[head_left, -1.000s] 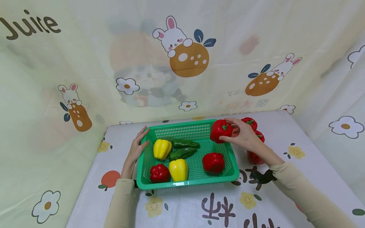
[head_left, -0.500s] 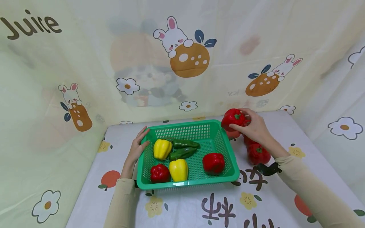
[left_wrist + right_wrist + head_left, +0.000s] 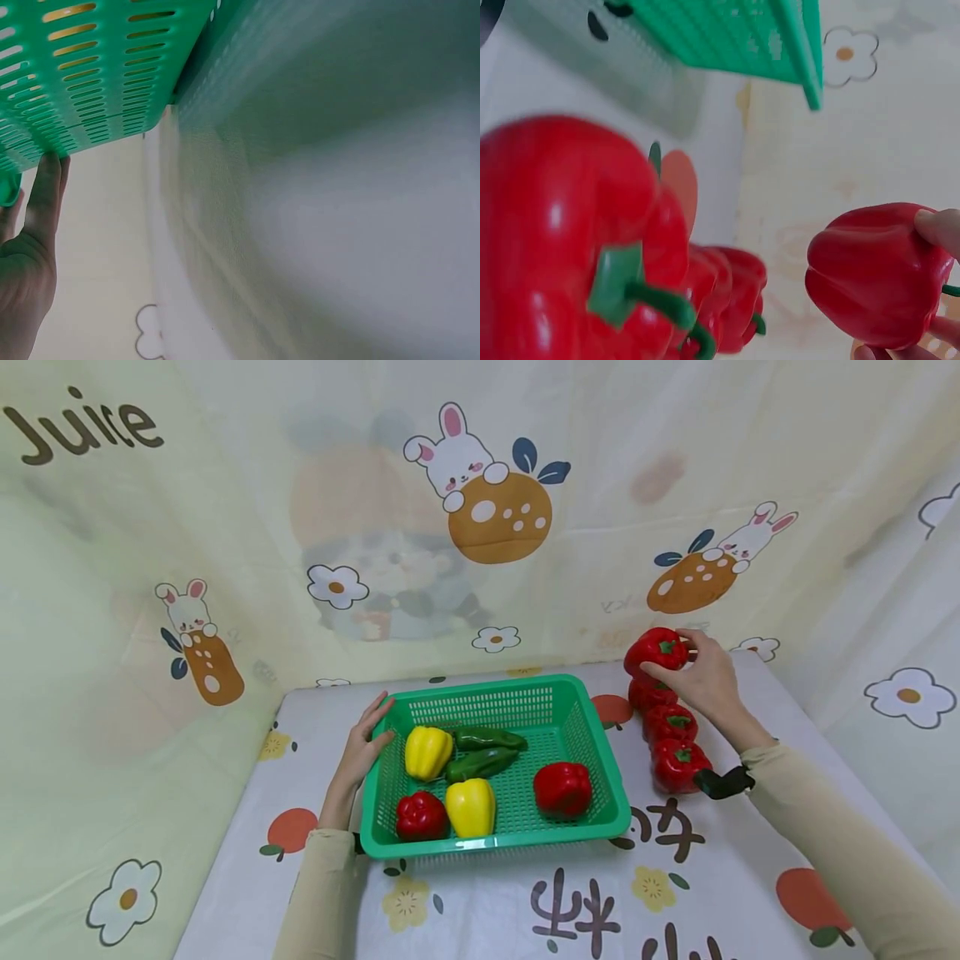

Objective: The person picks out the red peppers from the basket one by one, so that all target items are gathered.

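Note:
My right hand (image 3: 708, 678) grips a red bell pepper (image 3: 651, 652) between thumb and fingers, at the far end of a row of red bell peppers (image 3: 670, 724). In the right wrist view the held bell pepper (image 3: 877, 274) hangs beyond the row, its green stem toward the hand. My left hand (image 3: 362, 758) rests on the upper left rim of a green plastic basket (image 3: 495, 841). In the left wrist view that hand (image 3: 26, 274) has straight fingers touching the outer basket wall (image 3: 82, 112).
Inside the basket lie two yellow bell peppers (image 3: 471, 808), two green peppers (image 3: 482, 764) and two red bell peppers (image 3: 562, 790). The table has a printed cloth (image 3: 480, 918); a patterned curtain (image 3: 600, 585) rises behind it.
My right hand has carried the red bell pepper from over the basket's right rim, rightward and back, to the far end of the red row. My left hand has stayed on the basket.

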Tool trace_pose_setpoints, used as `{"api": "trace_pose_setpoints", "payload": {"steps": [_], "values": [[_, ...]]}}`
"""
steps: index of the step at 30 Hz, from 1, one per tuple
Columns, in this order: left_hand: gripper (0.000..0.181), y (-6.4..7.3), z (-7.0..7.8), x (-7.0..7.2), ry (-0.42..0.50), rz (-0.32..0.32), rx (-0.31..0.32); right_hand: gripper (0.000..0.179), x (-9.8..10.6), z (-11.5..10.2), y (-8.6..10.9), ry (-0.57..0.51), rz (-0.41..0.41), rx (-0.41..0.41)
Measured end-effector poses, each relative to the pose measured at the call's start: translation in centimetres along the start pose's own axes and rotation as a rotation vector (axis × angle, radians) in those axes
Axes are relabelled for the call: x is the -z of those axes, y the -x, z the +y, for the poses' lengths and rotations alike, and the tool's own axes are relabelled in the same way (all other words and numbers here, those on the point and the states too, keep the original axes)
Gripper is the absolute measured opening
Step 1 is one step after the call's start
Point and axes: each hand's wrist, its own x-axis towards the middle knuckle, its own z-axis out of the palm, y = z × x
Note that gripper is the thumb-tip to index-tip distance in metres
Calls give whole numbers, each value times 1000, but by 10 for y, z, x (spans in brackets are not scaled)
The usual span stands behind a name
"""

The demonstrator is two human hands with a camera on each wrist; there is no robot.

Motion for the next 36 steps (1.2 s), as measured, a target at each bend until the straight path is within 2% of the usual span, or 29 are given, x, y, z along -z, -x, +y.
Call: {"api": "trace_pose_setpoints", "payload": {"steps": [11, 19, 28, 36], "values": [[54, -1, -1, 0, 6, 0, -3, 88, 10, 28, -17, 45, 60, -180], [54, 0, 1, 0, 8, -4, 2, 87, 17, 48, -22, 60, 61, -233], [54, 1, -1, 0, -1, -5, -12, 90, 14, 76, -26, 73, 16, -286], [54, 0, -1, 1, -2, -4, -14, 88, 5, 84, -25, 94, -25, -359]]}}
